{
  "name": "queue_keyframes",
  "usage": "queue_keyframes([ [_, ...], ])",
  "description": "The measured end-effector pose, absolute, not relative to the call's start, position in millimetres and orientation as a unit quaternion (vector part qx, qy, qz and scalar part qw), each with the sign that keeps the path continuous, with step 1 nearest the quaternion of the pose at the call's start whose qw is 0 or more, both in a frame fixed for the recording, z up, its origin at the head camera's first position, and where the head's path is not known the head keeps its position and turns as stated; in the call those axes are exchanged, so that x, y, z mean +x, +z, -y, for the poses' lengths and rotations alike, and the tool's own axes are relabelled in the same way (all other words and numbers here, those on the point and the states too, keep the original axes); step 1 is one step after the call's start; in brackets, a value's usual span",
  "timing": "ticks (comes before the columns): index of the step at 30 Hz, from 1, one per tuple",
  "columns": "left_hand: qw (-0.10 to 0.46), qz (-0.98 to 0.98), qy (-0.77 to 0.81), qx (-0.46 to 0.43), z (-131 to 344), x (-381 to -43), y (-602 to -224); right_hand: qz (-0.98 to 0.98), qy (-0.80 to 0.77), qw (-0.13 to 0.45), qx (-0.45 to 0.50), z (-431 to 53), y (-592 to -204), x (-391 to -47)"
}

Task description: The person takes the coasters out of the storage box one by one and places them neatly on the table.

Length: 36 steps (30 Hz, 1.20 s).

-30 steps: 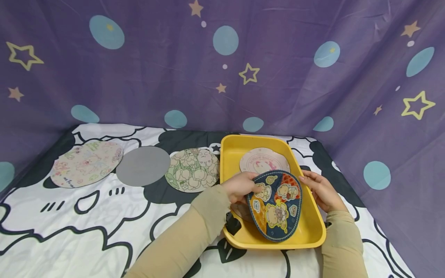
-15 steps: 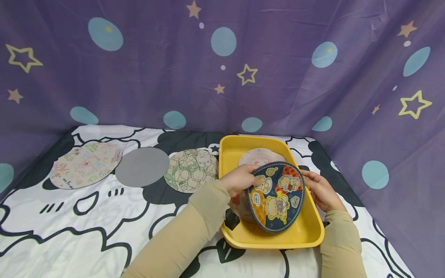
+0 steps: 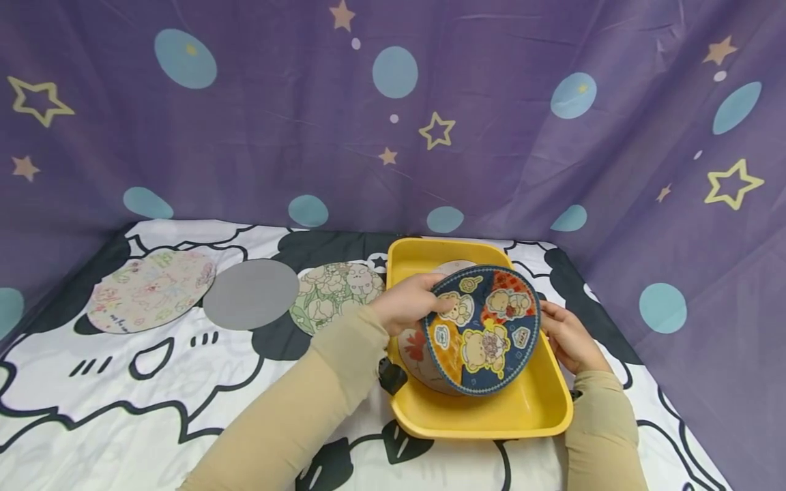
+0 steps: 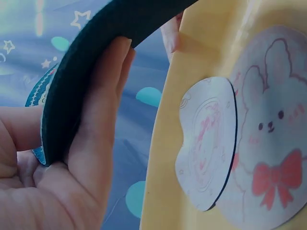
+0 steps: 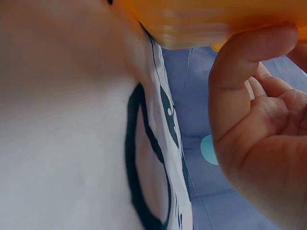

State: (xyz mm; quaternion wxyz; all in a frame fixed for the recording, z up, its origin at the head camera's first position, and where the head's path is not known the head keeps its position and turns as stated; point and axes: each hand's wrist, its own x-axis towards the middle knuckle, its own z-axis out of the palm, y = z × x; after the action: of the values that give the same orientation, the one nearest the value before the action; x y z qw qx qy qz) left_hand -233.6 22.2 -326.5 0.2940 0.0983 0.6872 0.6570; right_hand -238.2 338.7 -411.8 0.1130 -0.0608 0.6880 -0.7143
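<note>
Left hand (image 3: 408, 303) is pinching the left edge of a dark blue bear mat (image 3: 482, 341), thumb on the printed side and fingers flat along the dark underside. The mat's tilted, print up, held above the middle of a yellow tray (image 3: 516, 406) on the right half of the tabletop. Right hand (image 3: 572, 341) is at the tray's right rim with its fingers bent; honestly can't tell if it's gripping the rim or just resting there.

In the tray there's a bunny mat (image 4: 273, 129) with a red bow by the left wall, plus a pale pink mat (image 4: 207, 143) toward the far end, its edge overlapping the bunny one. Along the tabletop's far edge, left of the tray, sit a scribbly mat (image 3: 152, 292), a plain gray mat (image 3: 252, 294) and a green floral mat (image 3: 334, 293), that last one partly behind the sleeve (image 3: 288, 409).
</note>
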Motion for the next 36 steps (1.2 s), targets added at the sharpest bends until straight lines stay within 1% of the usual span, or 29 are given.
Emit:
queue_keyframes([
  [7, 0.296, -0.684, 0.660, 0.093, -7.6, -232.1, -314.5, -0.698, -0.705, 0.112, -0.047, -337.5, -410.9, -238.0],
  [17, 0.283, -0.702, 0.649, 0.073, 16.5, -231.7, -303.3, -0.705, -0.697, 0.128, -0.027, -336.9, -410.0, -239.3],
  [23, 0.278, -0.709, 0.644, 0.079, 29.8, -228.7, -292.2, -0.707, -0.695, 0.129, -0.018, -336.6, -408.9, -238.4],
  [29, 0.257, -0.715, 0.646, 0.070, 41.6, -226.6, -283.4, -0.701, -0.701, 0.134, -0.021, -336.9, -408.8, -238.0],
  [33, 0.237, -0.725, 0.644, 0.062, 47.9, -225.3, -281.9, -0.703, -0.698, 0.134, -0.023, -337.2, -409.1, -238.5],
  [36, 0.233, -0.726, 0.644, 0.063, 53.5, -224.1, -282.5, -0.707, -0.694, 0.133, -0.023, -336.8, -409.8, -239.4],
])
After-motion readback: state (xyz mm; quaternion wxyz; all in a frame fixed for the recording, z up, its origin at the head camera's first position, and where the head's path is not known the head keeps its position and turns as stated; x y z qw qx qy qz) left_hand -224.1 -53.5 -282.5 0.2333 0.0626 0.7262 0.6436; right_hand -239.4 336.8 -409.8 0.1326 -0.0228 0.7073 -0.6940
